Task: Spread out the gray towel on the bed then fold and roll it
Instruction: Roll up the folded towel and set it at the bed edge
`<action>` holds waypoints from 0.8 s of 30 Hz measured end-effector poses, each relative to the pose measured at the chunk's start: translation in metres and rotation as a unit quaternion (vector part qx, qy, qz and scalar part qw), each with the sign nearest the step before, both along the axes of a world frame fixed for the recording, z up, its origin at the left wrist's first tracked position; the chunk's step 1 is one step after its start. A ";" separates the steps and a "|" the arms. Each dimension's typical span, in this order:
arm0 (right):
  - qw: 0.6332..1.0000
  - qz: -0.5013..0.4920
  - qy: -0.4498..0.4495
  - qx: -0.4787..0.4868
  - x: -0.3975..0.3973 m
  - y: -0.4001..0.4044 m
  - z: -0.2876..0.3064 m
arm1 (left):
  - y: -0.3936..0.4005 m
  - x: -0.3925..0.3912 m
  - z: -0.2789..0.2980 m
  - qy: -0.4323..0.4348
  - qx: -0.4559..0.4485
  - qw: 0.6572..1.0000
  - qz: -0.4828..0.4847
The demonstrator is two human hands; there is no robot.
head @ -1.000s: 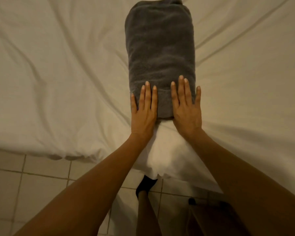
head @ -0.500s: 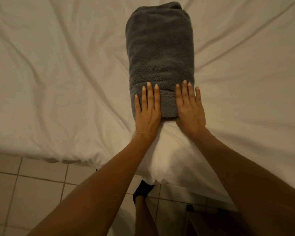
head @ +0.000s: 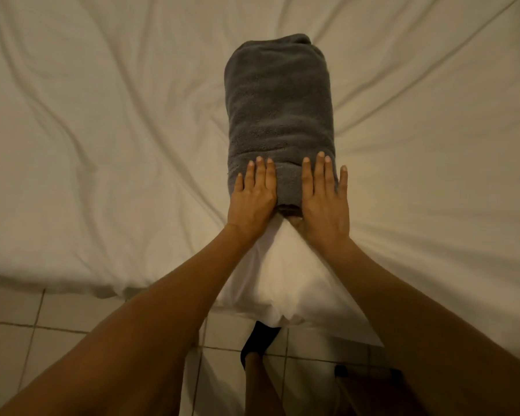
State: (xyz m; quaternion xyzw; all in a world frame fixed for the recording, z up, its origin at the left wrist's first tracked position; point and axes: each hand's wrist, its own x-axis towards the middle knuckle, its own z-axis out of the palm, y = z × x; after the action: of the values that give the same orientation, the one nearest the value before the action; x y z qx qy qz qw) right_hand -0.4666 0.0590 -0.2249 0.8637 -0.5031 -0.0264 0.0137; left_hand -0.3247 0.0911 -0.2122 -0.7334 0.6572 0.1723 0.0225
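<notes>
The gray towel [head: 279,115] lies folded into a thick narrow strip on the white bed sheet [head: 102,130], running straight away from me. My left hand [head: 252,196] rests palm down on the near left corner of the towel, fingers straight and together. My right hand [head: 324,196] rests the same way on the near right corner, its little finger just off the towel's edge. Both thumbs are tucked under the towel's near end, which looks slightly lifted and curled.
The bed's near edge [head: 72,283] runs across the lower part of the view, with a white corner of bedding [head: 282,280] hanging between my arms. Below are pale floor tiles [head: 42,340] and my foot in a dark sock [head: 258,340].
Both hands have stayed on the towel's near end, with the thumbs drawn in under it. The towel's far end has come fully into view and the strip looks a little shorter.
</notes>
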 end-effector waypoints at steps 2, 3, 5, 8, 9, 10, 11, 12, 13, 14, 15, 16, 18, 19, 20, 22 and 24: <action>1.000 -0.011 -0.010 0.001 0.005 0.003 -0.004 | 0.003 0.004 0.001 0.000 0.003 1.000 -0.003; 1.000 -0.017 -0.014 0.000 0.008 0.003 -0.006 | 0.004 0.006 0.001 0.000 0.004 1.000 -0.004; 0.999 -0.032 -0.014 -0.007 0.012 0.001 -0.011 | 0.005 0.008 0.000 0.001 0.001 1.000 -0.007; 0.999 -0.035 -0.027 -0.018 0.015 -0.008 -0.014 | 0.001 0.010 -0.002 -0.002 -0.015 1.000 -0.012; 0.999 -0.024 -0.030 -0.016 0.014 -0.012 -0.015 | 0.000 0.011 -0.003 -0.002 -0.015 1.000 -0.017; 0.999 -0.009 -0.029 -0.013 0.013 -0.015 -0.015 | -0.001 0.012 -0.004 -0.003 -0.015 1.000 -0.020; 1.000 0.006 -0.023 -0.008 0.012 -0.017 -0.017 | 0.000 0.013 -0.008 -0.003 -0.018 1.000 -0.020; 1.000 0.016 -0.014 -0.001 0.010 -0.017 -0.017 | 0.003 0.013 -0.012 -0.003 -0.026 1.000 -0.015; 1.000 0.021 -0.007 0.005 0.009 -0.017 -0.016 | 0.006 0.012 -0.016 -0.006 -0.037 0.999 -0.004; 1.000 0.023 -0.002 0.015 0.009 -0.016 -0.014 | 0.008 0.011 -0.019 -0.010 -0.047 0.999 0.009; 0.999 0.023 0.003 0.033 0.008 -0.014 -0.010 | 0.010 0.011 -0.021 -0.008 -0.050 0.999 0.020; 0.998 0.018 0.013 0.060 0.009 -0.013 -0.006 | 0.009 0.010 -0.022 0.000 -0.043 0.999 0.022; 0.995 0.004 0.032 0.090 0.012 -0.010 0.001 | 0.005 0.013 -0.019 0.009 -0.033 0.999 0.007; 0.996 -0.001 0.035 0.087 0.015 -0.009 0.006 | 0.004 0.017 -0.014 0.010 -0.035 0.999 0.000; 0.996 -0.004 0.035 0.084 0.018 -0.007 0.011 | 0.003 0.022 -0.008 0.010 -0.038 0.999 -0.003; 0.997 -0.010 0.021 0.074 0.027 -0.004 0.024 | 0.004 0.033 0.007 0.010 -0.047 0.999 -0.009; 0.998 -0.013 0.008 0.069 0.034 -0.002 0.046 | 0.005 0.043 0.027 0.005 -0.058 0.998 -0.019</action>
State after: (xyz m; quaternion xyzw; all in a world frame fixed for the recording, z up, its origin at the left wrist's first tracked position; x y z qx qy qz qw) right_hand -0.4324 0.0570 -0.1785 0.8556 -0.5115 -0.0682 -0.0418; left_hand -0.2813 0.0965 -0.1851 -0.7202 0.6798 0.1372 -0.0201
